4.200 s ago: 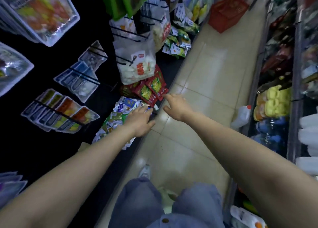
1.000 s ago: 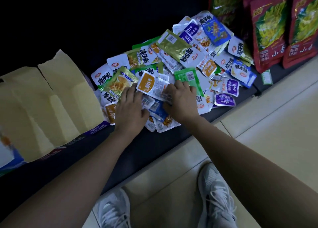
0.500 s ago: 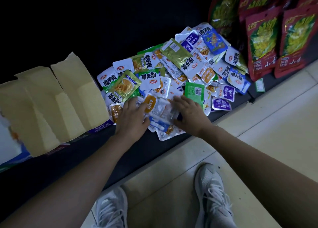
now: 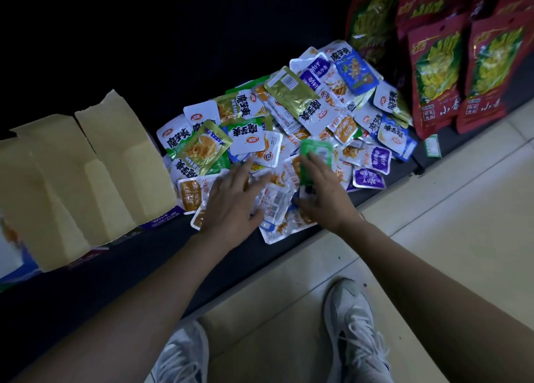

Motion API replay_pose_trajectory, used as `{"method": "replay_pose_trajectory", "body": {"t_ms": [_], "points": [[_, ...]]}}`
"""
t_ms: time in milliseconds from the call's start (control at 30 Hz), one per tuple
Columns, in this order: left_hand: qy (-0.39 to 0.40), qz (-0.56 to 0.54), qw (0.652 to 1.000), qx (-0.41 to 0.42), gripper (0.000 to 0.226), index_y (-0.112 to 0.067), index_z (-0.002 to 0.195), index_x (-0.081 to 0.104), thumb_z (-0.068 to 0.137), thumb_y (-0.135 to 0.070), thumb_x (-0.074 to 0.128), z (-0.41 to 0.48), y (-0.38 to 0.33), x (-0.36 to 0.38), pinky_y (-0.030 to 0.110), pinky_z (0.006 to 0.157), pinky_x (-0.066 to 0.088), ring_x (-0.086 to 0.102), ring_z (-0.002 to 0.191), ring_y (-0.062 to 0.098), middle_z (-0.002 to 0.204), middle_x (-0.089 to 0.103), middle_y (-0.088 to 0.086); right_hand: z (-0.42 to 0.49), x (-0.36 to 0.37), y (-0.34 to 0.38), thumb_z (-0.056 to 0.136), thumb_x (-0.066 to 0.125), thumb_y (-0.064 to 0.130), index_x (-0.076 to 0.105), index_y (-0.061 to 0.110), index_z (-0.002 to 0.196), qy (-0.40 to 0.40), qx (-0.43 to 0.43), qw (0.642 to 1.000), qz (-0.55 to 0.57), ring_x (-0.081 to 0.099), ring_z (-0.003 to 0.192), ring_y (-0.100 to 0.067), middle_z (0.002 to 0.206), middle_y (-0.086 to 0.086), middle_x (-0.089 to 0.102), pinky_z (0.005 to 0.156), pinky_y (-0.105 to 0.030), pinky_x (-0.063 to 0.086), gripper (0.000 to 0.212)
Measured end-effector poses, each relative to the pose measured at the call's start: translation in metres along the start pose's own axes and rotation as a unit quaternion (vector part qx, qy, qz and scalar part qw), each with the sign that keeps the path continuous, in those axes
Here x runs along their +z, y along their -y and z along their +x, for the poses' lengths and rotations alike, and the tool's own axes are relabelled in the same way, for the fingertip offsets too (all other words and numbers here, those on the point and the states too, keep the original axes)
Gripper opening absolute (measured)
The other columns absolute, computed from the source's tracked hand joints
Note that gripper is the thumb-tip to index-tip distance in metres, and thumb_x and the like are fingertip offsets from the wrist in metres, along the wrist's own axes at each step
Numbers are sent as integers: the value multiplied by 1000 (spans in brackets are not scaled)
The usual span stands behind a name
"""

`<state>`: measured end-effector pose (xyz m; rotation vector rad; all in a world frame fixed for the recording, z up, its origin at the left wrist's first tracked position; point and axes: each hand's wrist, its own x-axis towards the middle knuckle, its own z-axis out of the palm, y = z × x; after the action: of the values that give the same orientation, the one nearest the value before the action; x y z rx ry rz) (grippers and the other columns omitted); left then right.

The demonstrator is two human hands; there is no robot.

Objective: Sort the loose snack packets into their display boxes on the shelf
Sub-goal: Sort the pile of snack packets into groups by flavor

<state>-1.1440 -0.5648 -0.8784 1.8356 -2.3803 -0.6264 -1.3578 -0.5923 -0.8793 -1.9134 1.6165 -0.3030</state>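
Many snack packets (image 4: pixel 291 99) lie partly hidden beneath left hand (image 4: pixel 231 206) and right hand (image 4: pixel 323 197).

Printed "魔芋爽" on white-green packet (image 4: pixel 239 108) beyond left hand (image 4: pixel 231 206); "小香" on red bag (image 4: pixel 436 76) up-right of right hand (image 4: pixel 326 197).

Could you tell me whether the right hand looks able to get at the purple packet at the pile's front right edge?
Probably yes: the purple packet lies mostly uncovered just right of the right hand, with nothing between them.
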Motion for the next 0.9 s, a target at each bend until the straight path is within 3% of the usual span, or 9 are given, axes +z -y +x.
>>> {"method": "replay_pose_trajectory", "body": {"t_ms": [133, 267, 433, 567, 633, 700, 767, 833, 900], "points": [[56, 12, 998, -21, 64, -35, 153, 19, 96, -42, 49, 1, 1, 7, 45, 121, 4, -8, 150, 22, 163, 0, 3, -1, 13, -11, 78, 73, 24, 16, 16, 155, -60, 58, 996, -36, 4, 148, -32, 162, -13, 6, 117, -52, 15, 96], [33, 11, 999, -19, 64, -32, 152, 25, 94, -40, 53, -2, 4, 9, 46, 120, 6, -4, 150, 24, 163, 8, 6, -2, 10, -22, 74, 75, 35, 38, 10, 146, -95, 51, 993, -45, 41, 124, -37, 137, -18, 44, 98, -48, 38, 84], [-19, -63, 997, -34, 61, -20, 149, 33, 94, -33, 57, -1, -6, 3, 47, 119, 14, 7, 147, 27, 160, 13, 9, 0, -1, -14, 71, 72, 41, 41, 14, 142, -162, 54, 983, 71, 43, 117, -26, 125, -12, 49, 94, -36, 36, 82], [-145, -73, 986, 33, 82, -22, 154, 21, 87, -26, 68, 4, -7, -12, 36, 116, 12, 13, 147, 24, 161, 15, 2, 0, 10, 14, 72, 60, 42, 59, 17, 125, -14, -50, 977, 208, 57, 106, -22, 115, -5, 58, 87, -46, 50, 59], [-141, 14, 986, 88, 73, -22, 144, 41, 80, -27, 74, 4, -3, -14, 38, 116, 10, 26, 143, 26, 149, 43, 4, 4, 13, 26, 74, 56, 37, 68, 14, 115, 41, -98, 977, 185, 62, 95, -16, 106, -2, 66, 82, -41, 50, 49], [-138, 35, 987, 77, 41, -16, 111, 64, 74, -23, 79, -1, 1, -14, 38, 102, 29, 58, 112, 30, 105, 70, 6, 7, 11, 35, 75, 54, 39, 73, 16, 107, 82, -116, 974, 175, 63, 92, -11, 103, 3, 69, 81, -34, 51, 44], [-131, 30, 990, 42, 24, -11, 88, 61, 72, -13, 79, -11, 6, -13, 35, 68, 42, 64, 73, 31, 74, 66, 8, 10, 6, 44, 78, 51, 48, 73, 18, 109, 102, -111, 973, 175, 60, 104, -7, 114, 6, 67, 86, -23, 49, 48], [-120, 36, 992, 20, 24, -7, 94, 60, 78, -14, 77, -24, 13, -15, 31, 49, 39, 63, 63, 32, 72, 64, 11, 18, 4, 48, 87, 48, 46, 69, 17, 117, 49, -99, 978, 179, 53, 119, -9, 129, 1, 60, 91, -17, 42, 47], [-91, -18, 995, -27, 27, -6, 113, 55, 92, -22, 63, -34, 20, -16, 32, 50, 36, 63, 68, 34, 79, 64, 13, 33, 6, 51, 95, 50, 33, 56, 17, 134, -21, -109, 988, 111, 38, 135, -17, 149, -4, 43, 100, -19, 35, 43]]}}
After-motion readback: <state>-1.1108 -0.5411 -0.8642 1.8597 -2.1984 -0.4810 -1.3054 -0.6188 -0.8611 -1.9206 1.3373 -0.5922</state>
